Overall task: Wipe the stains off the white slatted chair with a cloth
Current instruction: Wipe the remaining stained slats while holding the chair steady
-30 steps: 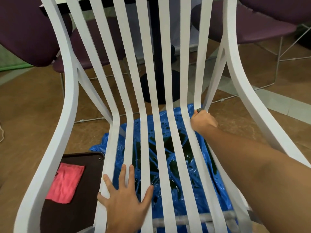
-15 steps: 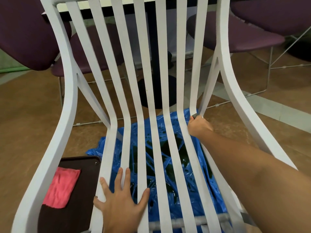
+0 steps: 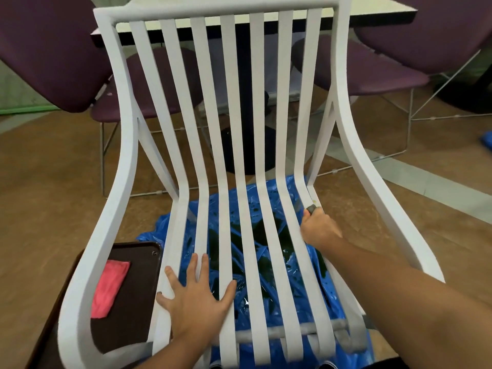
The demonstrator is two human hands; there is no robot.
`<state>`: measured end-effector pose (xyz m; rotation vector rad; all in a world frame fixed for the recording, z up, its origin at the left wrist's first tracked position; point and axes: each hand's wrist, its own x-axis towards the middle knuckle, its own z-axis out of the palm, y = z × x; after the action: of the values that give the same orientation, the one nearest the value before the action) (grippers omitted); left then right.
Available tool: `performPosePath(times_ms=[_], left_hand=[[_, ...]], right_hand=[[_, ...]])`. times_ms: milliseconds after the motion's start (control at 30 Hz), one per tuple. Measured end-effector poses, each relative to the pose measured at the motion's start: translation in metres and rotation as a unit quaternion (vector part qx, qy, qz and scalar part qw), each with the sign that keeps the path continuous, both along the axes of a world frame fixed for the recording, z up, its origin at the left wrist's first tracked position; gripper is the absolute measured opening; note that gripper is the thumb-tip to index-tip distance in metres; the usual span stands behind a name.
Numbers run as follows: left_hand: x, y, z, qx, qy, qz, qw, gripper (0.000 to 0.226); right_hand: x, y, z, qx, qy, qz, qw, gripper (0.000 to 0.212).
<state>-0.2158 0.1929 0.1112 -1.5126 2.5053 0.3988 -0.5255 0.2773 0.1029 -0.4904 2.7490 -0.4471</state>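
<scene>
- White slatted chair (image 3: pixel 125 145) fills the view, seat toward the wearer. Visible slat faces are mostly clean white.
- One small yellowish stain (image 3: pixel 315 201) sits on the rightmost seat slat, near the bend into the back.
- Right hand (image 3: pixel 319 231) is curled tight round a small grey object (image 3: pixel 311 209). Only its tip shows, so cloth or not, can't tell. The tip sits just below the stain.
- Left hand (image 3: pixel 197 296) lies flat with fingers spread, pressing on the left seat slats. It holds nothing and is likely bracing.
- Judgement: job looks well along. That spot is left; undersides unseen.
- Pink cloth (image 3: pixel 110 287) lies unused on a dark tray (image 3: pixel 127 328), left of the seat.
- Blue plastic sheet (image 3: pixel 154 230) under the chair holds dark green liquid.
- Purple chairs (image 3: pixel 53 49) stand behind.
</scene>
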Motion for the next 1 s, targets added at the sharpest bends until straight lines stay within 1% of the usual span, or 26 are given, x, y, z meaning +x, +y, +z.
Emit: performPosePath(times_ms=[233,333,467,733,1000], left_hand=[[0.001,0.003,0.006,-0.010,-0.003,-0.006,1.000,0.096],[0.002,0.003,0.007,-0.010,0.000,-0.009,1.000,0.095],[0.003,0.004,0.006,-0.014,0.013,-0.011,1.000,0.095],[0.002,0.007,0.004,-0.015,0.007,-0.016,1.000,0.094],[0.001,0.004,-0.001,-0.022,-0.003,-0.018,1.000,0.096]], right_hand=[[0.045,0.049,0.000,0.009,0.007,-0.020,1.000,0.036],[0.065,0.071,-0.001,0.012,0.015,-0.009,1.000,0.030],[0.074,0.089,-0.005,-0.006,0.027,0.006,1.000,0.028],[0.058,0.072,-0.008,0.003,0.038,0.005,0.999,0.029],[0.024,0.032,-0.009,0.004,0.029,-0.017,0.999,0.040]])
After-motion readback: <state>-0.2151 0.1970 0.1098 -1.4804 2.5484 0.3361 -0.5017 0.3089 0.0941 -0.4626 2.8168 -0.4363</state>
